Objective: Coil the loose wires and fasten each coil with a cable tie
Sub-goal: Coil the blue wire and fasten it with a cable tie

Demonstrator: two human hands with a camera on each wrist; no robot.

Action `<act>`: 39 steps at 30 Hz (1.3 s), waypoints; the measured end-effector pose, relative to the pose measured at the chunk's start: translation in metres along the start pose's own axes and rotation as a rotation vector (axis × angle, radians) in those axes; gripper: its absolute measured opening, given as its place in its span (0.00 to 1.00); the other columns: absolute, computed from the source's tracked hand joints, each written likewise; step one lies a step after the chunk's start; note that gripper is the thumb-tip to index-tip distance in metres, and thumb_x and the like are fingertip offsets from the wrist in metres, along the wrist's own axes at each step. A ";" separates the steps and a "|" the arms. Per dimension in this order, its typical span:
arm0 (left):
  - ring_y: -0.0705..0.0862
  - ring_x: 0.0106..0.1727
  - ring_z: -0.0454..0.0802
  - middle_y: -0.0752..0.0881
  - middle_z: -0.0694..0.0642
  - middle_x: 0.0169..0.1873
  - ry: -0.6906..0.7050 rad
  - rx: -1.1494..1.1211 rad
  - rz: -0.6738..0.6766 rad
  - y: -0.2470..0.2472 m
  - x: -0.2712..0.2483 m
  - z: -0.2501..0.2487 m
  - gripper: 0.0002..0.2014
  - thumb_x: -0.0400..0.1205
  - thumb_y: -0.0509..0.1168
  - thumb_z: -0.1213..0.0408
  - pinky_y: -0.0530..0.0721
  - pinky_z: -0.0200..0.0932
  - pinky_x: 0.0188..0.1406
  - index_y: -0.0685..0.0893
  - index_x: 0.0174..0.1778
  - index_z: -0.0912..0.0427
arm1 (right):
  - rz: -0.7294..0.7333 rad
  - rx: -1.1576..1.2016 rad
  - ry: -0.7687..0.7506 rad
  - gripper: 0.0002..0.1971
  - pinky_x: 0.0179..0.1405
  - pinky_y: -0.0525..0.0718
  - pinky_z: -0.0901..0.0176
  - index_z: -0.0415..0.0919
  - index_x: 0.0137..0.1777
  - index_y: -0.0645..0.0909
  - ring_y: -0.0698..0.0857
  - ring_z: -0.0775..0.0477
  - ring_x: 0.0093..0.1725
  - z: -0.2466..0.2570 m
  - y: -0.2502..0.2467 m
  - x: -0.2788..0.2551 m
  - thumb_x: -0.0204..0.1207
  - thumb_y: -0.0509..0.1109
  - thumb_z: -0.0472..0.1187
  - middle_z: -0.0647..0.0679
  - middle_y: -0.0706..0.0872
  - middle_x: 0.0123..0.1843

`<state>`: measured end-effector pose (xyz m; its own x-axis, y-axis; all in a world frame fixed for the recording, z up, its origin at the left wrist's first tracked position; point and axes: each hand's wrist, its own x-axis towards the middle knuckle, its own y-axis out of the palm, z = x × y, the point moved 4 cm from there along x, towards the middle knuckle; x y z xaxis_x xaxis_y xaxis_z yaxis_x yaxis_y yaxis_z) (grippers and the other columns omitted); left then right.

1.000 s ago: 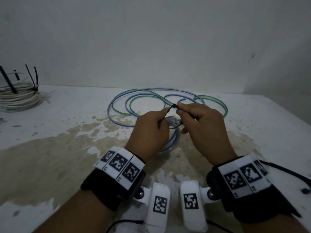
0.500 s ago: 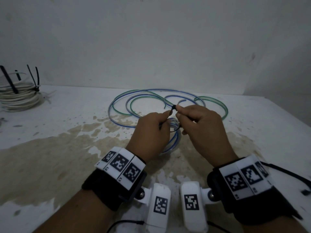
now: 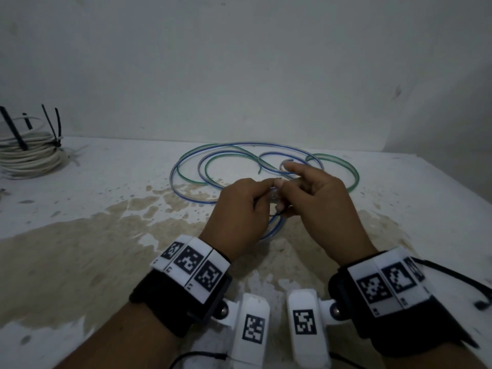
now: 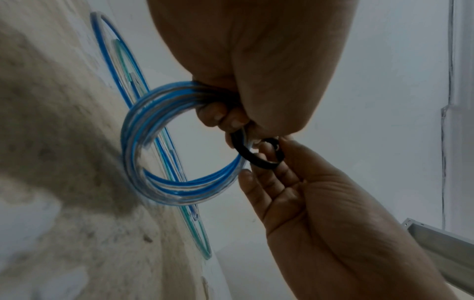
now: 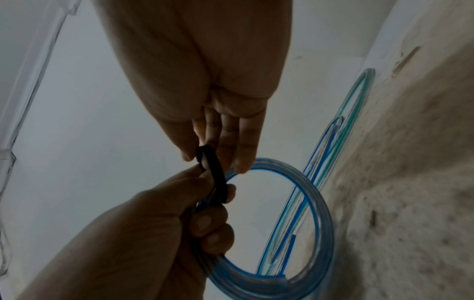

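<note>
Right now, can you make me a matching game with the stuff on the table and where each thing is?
Things:
1. blue coil
2. black cable tie
3. white coil
4. loose wires

Places:
A. far left on the table
B. held in the left hand
C. spread flat beyond the hands
D. looped round the blue coil, pinched by the right hand

Pairs: 1-B, 2-D, 3-A, 4-C

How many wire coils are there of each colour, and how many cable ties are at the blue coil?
White coil: 1
Blue coil: 1
Black cable tie at the blue coil: 1
Total: 3
</note>
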<state>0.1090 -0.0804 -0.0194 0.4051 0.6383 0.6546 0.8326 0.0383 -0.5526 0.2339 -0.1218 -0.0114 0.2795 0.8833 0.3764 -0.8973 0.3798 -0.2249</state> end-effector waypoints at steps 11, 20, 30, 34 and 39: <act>0.84 0.39 0.52 0.88 0.57 0.36 -0.070 -0.046 0.021 0.005 -0.001 0.004 0.19 0.81 0.52 0.60 0.76 0.46 0.41 0.88 0.43 0.64 | -0.093 0.007 -0.116 0.05 0.37 0.85 0.68 0.47 0.47 0.86 0.88 0.59 0.36 0.013 0.001 -0.006 0.75 0.73 0.36 0.55 0.89 0.37; 0.72 0.34 0.47 0.77 0.53 0.30 0.054 0.057 0.046 0.004 -0.002 -0.001 0.12 0.80 0.55 0.68 0.61 0.36 0.33 0.83 0.37 0.61 | -0.033 -0.045 -0.090 0.08 0.31 0.77 0.76 0.48 0.38 0.85 0.83 0.65 0.28 0.010 0.005 -0.004 0.74 0.73 0.34 0.58 0.86 0.29; 0.85 0.40 0.47 0.89 0.54 0.39 -0.041 -0.056 0.010 -0.001 -0.001 -0.007 0.18 0.82 0.53 0.61 0.80 0.41 0.41 0.88 0.49 0.62 | -0.175 0.100 -0.145 0.04 0.35 0.82 0.71 0.43 0.41 0.86 0.87 0.58 0.33 0.020 -0.002 -0.009 0.73 0.74 0.33 0.53 0.88 0.32; 0.84 0.39 0.53 0.88 0.58 0.37 -0.014 0.022 0.027 0.000 -0.001 -0.004 0.18 0.83 0.52 0.61 0.81 0.51 0.41 0.86 0.49 0.64 | -0.168 -0.066 -0.164 0.02 0.37 0.77 0.79 0.43 0.42 0.87 0.85 0.64 0.37 0.018 -0.002 -0.007 0.72 0.75 0.36 0.58 0.88 0.36; 0.75 0.36 0.45 0.85 0.58 0.36 0.053 0.047 0.080 0.001 -0.002 -0.006 0.14 0.81 0.54 0.65 0.69 0.31 0.34 0.86 0.46 0.63 | -0.093 -0.105 -0.118 0.04 0.34 0.76 0.82 0.42 0.40 0.86 0.84 0.69 0.33 0.014 -0.001 -0.004 0.72 0.74 0.33 0.60 0.86 0.32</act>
<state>0.1110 -0.0861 -0.0180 0.4903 0.5990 0.6331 0.7787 0.0252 -0.6269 0.2285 -0.1297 -0.0007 0.3123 0.8069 0.5015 -0.8270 0.4906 -0.2744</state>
